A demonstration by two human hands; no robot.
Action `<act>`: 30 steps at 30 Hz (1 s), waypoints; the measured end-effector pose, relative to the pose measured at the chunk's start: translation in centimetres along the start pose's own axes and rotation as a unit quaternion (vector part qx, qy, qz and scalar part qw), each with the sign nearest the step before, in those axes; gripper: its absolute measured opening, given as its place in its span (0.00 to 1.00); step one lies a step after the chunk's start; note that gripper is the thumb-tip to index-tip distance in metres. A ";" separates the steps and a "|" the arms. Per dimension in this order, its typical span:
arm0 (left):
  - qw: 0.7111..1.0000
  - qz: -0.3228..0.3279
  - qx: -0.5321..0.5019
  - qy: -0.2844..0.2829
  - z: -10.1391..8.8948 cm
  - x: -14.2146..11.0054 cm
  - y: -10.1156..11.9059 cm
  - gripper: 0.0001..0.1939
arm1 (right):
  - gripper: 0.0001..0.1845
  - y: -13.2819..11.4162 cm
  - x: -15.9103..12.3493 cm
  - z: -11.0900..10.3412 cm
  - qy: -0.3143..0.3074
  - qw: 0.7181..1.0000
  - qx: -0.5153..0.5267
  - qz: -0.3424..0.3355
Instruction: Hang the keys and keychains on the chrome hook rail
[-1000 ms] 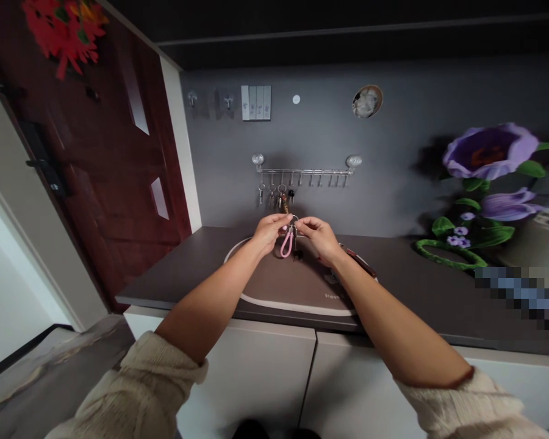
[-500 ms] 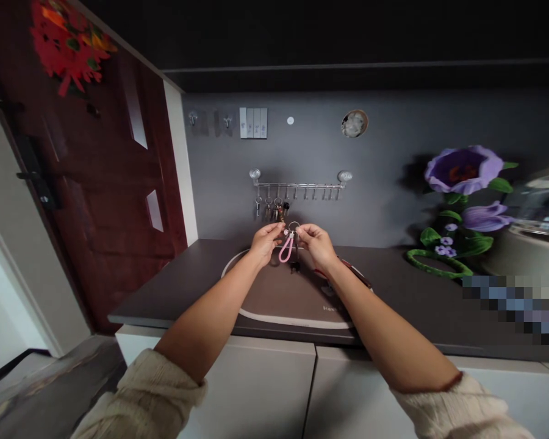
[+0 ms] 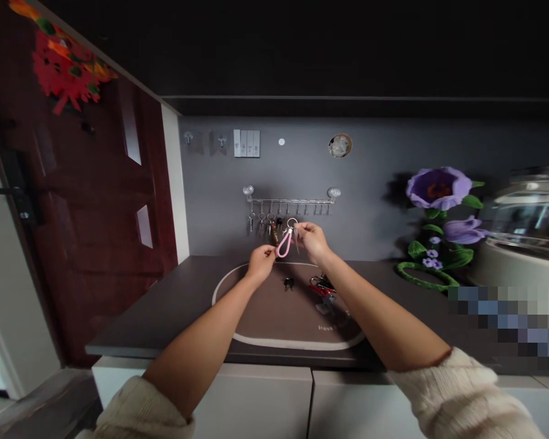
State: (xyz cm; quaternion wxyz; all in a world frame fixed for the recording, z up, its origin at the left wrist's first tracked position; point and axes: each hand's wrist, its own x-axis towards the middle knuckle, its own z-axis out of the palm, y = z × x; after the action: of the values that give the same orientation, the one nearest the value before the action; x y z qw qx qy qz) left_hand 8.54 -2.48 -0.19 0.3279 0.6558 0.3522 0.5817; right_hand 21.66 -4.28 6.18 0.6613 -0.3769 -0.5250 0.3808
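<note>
A key ring (image 3: pixel 292 224) with a pink looped strap (image 3: pixel 283 244) and a key (image 3: pixel 297 242) is held up above the mat, in front of the wall. My right hand (image 3: pixel 313 241) pinches the ring at its right side between thumb and fingers. Lower and to the left, my left hand (image 3: pixel 261 263) has its fingertips closed at the bottom end of the pink strap. Just behind, other keys (image 3: pixel 271 227) hang on the left hooks of a clear hook rail (image 3: pixel 293 201). Several hooks farther right on the rail carry nothing.
On the brown mat (image 3: pixel 260 323) lie small black keys (image 3: pixel 288 283) and a red-and-black bunch of keys (image 3: pixel 324 291). Purple artificial flowers (image 3: pixel 439 188) stand on the right of the dark counter (image 3: pixel 141 317). A dark shelf (image 3: pixel 329 55) overhangs above.
My left hand has moved down from beside the ring to the lower end of the pink strap. The ring stays in my right hand. The view has tilted up.
</note>
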 end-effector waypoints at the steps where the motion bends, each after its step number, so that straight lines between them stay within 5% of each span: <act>1: 0.999 0.021 0.028 0.001 -0.1 0.1 -0.1 0.09 | 0.04 -0.1 0.4 0.1 0.008 1.000 -0.001 0.001; 8: 0.981 0.111 0.156 0.027 -0.7 0.1 -0.3 0.10 | 0.04 0.1 3.8 0.1 0.063 0.998 -0.011 0.008; 30: 0.961 0.136 0.237 0.048 -1.2 0.7 -1.2 0.11 | 0.04 1.8 8.0 1.1 0.157 0.986 -0.047 0.017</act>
State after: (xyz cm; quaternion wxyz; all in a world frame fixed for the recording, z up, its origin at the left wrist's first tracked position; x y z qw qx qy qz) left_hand 7.32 -1.22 -0.70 0.0635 0.7276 0.4031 0.5514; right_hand 21.68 3.81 7.99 0.7104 -0.4713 -0.4255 0.3036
